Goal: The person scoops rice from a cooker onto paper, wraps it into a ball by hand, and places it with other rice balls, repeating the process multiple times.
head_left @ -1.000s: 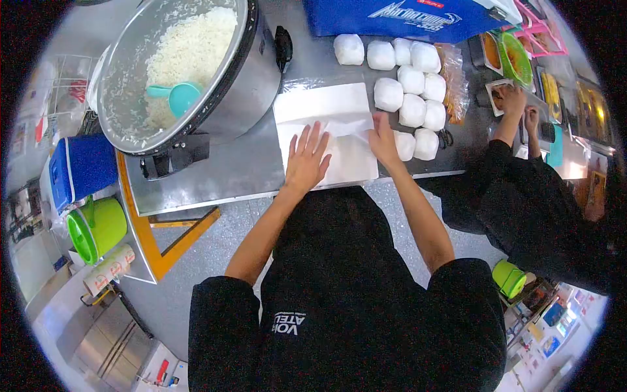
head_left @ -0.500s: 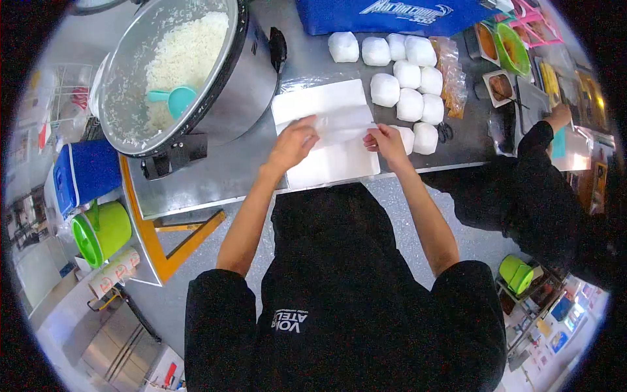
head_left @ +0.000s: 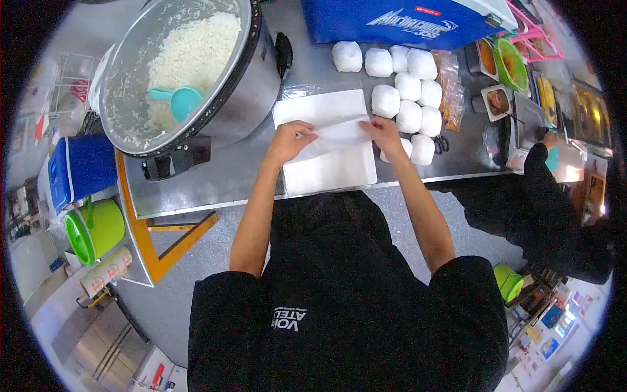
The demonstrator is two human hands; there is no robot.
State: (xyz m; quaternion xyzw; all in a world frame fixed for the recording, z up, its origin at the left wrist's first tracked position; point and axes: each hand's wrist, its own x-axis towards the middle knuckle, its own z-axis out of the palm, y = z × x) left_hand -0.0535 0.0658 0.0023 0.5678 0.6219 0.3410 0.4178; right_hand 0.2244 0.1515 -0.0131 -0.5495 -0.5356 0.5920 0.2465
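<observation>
A thin white paper sheet point(head_left: 339, 132) stretches between my hands over a stack of white paper point(head_left: 332, 173) on the steel table. My left hand point(head_left: 290, 140) pinches the sheet's left edge between thumb and fingers. At the sheet's right edge, my right hand point(head_left: 384, 134) has its fingertips closed on the paper. Several white wrapped bundles point(head_left: 409, 116) sit close together to the right, the nearest one partly behind my right hand. To the left stands a large rice cooker point(head_left: 245, 85) holding white rice point(head_left: 196, 49) and a turquoise scoop point(head_left: 186, 102).
A blue cooler box point(head_left: 339, 23) stands at the back. Near the bundles lie a plastic bag point(head_left: 450, 91) and black-handled scissors point(head_left: 442, 144). At right, a co-worker's hand point(head_left: 552, 139) reaches among food containers point(head_left: 496, 102). The table's front edge point(head_left: 222, 207) runs before me.
My left hand's fingers, spread over the paper before, have closed on its edge. My right hand has shifted slightly left, still gripping the sheet. The whole view has moved a little.
</observation>
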